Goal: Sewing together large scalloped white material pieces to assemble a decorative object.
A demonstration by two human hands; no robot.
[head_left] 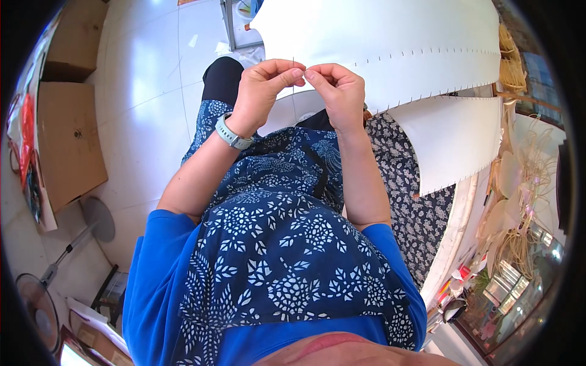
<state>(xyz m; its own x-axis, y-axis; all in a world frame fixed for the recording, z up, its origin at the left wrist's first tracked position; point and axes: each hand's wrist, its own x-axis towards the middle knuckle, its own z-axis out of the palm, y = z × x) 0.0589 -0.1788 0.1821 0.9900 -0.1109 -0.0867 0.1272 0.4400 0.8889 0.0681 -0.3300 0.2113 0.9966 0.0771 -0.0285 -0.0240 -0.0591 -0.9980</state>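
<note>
Both hands are raised over my lap, their fingertips almost meeting. Between the thumb and forefinger of my left hand [265,88] is a thin upright needle [293,62]. My right hand [340,94] is closed in a pinch just beside it; whatever its fingertips hold is too fine to make out. A large white sheet [378,30] lies just beyond and to the right of my hands, with rows of short dark pins or stitches along it. A second white piece [455,140] with similar marks on its edge sits lower at the right.
Dark floral cloth [400,152] hangs beside my right arm. Cardboard boxes [70,134] and a fan [36,308] stand at the left. Straw-coloured strands [516,244] and small items crowd the right side. A metal frame [229,27] rises from the tiled floor [143,79] ahead.
</note>
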